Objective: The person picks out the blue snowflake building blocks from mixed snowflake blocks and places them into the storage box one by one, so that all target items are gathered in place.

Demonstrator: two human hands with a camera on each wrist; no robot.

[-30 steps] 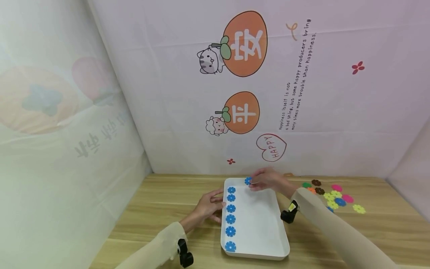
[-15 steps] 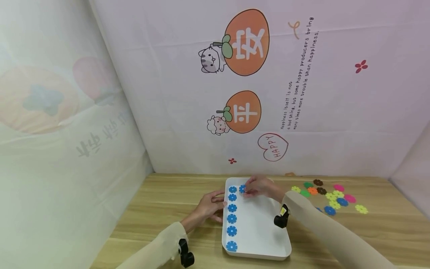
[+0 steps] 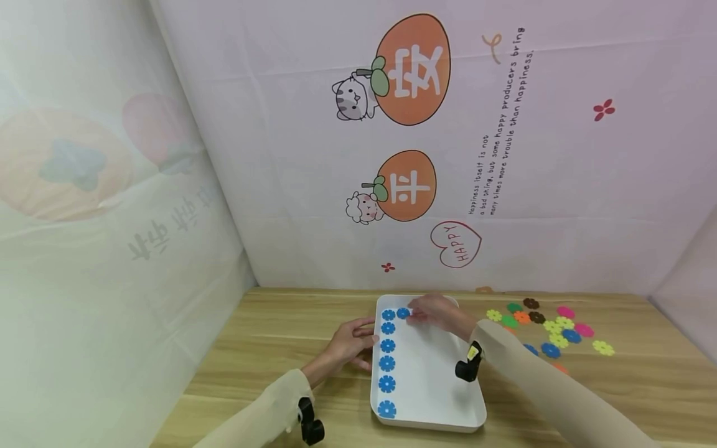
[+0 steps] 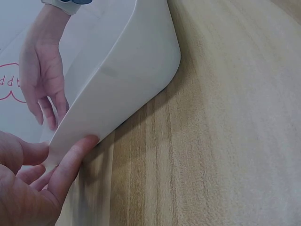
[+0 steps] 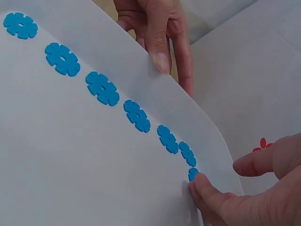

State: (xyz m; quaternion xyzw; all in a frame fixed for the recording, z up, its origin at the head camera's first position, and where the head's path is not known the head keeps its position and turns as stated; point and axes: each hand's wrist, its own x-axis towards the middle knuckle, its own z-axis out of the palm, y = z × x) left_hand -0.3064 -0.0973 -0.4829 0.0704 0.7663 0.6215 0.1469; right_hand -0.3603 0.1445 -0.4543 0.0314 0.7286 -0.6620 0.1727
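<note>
- Left hand [image 3: 347,344]: rests on the wooden table [image 3: 280,348] against the left outer wall of the white tray [image 3: 437,386]. In the left wrist view, relaxed fingers [image 4: 70,162] touch the wall near its rim; nothing is gripped. It appears to be steadying the tray.
- White tray: shallow, rounded corners, flat on the table, long side running away from the person. Judged rigid plastic, light, with a smooth, probably slippery floor. Best held by the rim or outer wall.
- Column of blue flower discs [image 3: 386,364]: six lie flat in a line along the tray's left inner edge, near one another; contact between them cannot be confirmed.
- Seventh blue disc [image 3: 403,313]: on the tray floor at the far end, just right of the column's top disc. In the right wrist view only its edge [image 5: 193,174] shows beyond the fingertip.
- Right hand [image 3: 435,315]: over the tray's far end, thumb and forefinger closed on the seventh disc. Judged thin, light, stiff plastic with notched edges; best pinched by the rim between two fingertips.
- Loose discs [image 3: 551,326]: mixed colours, scattered on the table right of the tray, well apart from both hands.
</note>
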